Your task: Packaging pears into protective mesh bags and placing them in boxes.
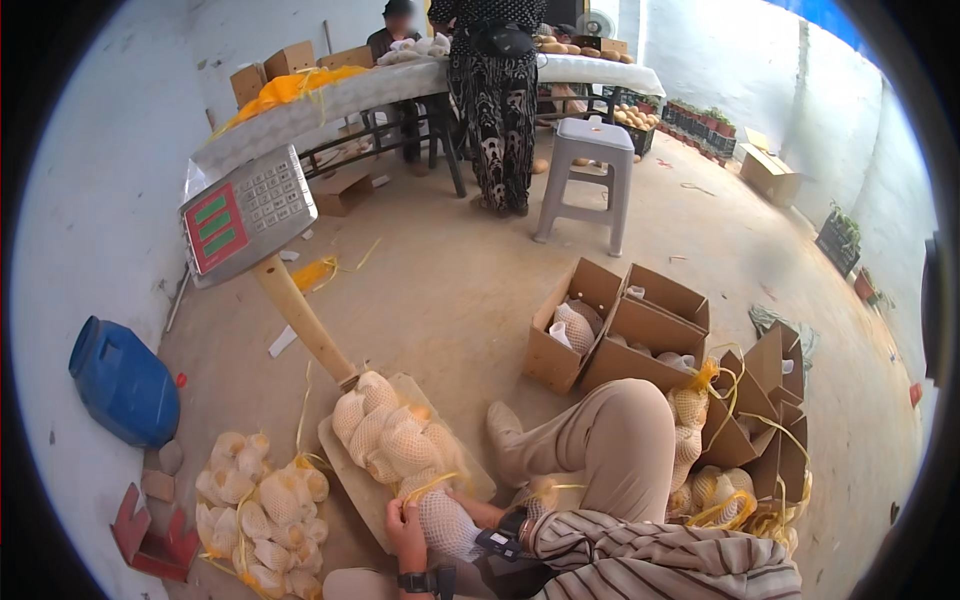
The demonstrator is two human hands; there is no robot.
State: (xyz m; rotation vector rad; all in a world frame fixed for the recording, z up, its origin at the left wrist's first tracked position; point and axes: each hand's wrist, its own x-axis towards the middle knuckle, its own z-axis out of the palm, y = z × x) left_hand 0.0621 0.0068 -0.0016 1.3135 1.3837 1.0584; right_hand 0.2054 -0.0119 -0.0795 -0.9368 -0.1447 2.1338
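Observation:
On the scale's platform (pixel 481 477) lies a net bag of pale produce in white foam sleeves (pixel 401 435). At its near end, my left hand (pixel 406 529) pinches the yellow tie (pixel 431 484) of the bag. One large foam-sleeved piece (pixel 448 523) lies just beneath that tie, between my hands. My right hand (pixel 480 511) reaches in from the other side against this piece; its fingertips are hidden behind it. The scale's keypad display (pixel 251 214) stands tilted on a post (pixel 304 319), its screens unlit.
Filled net bags (pixel 281 517) lie at left, near a blue plastic barrel (pixel 126 382) and a red bracket (pixel 157 541). Cardboard boxes (pixel 645 330) and more bags (pixel 686 442) crowd my right. Ahead are a grey stool (pixel 592 142), a standing person (pixel 495 105) and a covered table (pixel 405 81).

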